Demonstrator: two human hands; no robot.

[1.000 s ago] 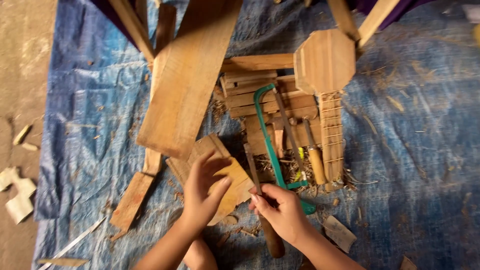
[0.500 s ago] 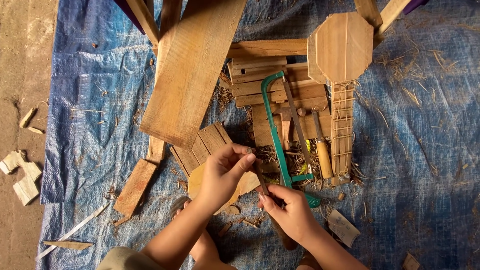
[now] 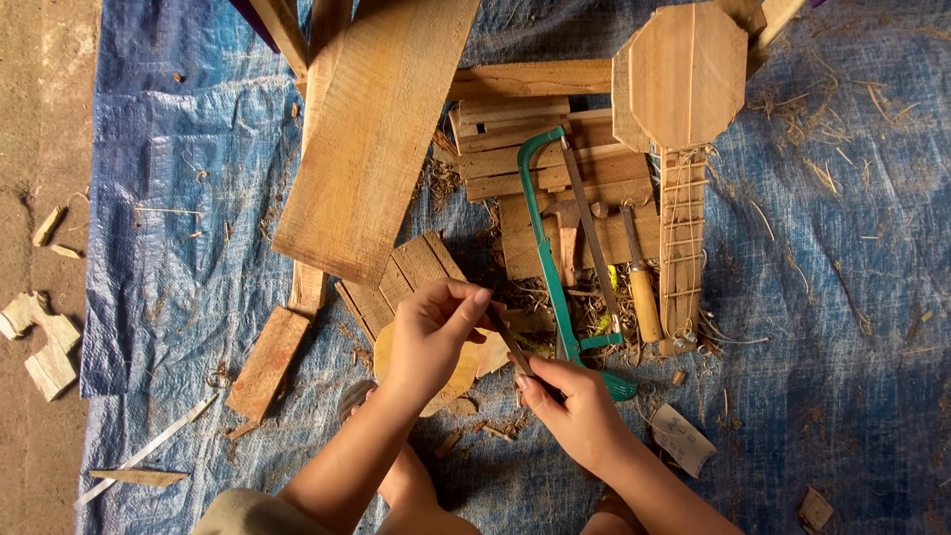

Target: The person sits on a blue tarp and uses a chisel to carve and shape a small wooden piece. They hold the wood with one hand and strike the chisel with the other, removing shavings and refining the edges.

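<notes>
A blue tarp [image 3: 842, 327], creased and strewn with shavings and dry straw, covers most of the ground; along its left edge bare brown dirt floor [image 3: 40, 149] shows, with a few pale wood offcuts [image 3: 40, 347] lying on it. No walls or furniture are in view, only the ground from above.

Near the tarp's bottom edge, at the middle, the two hands work close together. The left hand [image 3: 431, 337] is curled, its thumb and fingertips pinching the upper end of a thin dark metal strip [image 3: 510, 342]. The right hand [image 3: 575, 406] is closed around the strip's lower end, so the strip runs slanted between them. Under the left hand lies a rounded piece of wood [image 3: 466, 367] on a small slatted panel [image 3: 406, 277].

Just beside the right hand lies a green-framed hacksaw [image 3: 545, 248], its handle touching the tarp by the fingers. It rests across a stack of short boards [image 3: 555, 159]. A wide plank [image 3: 371, 139] lies slanted from the top edge toward the middle. To the right an octagonal wooden piece [image 3: 684, 74] sits atop a narrow strip wound with string [image 3: 682, 248], and a wooden-handled tool [image 3: 642, 287] lies beside it.
</notes>
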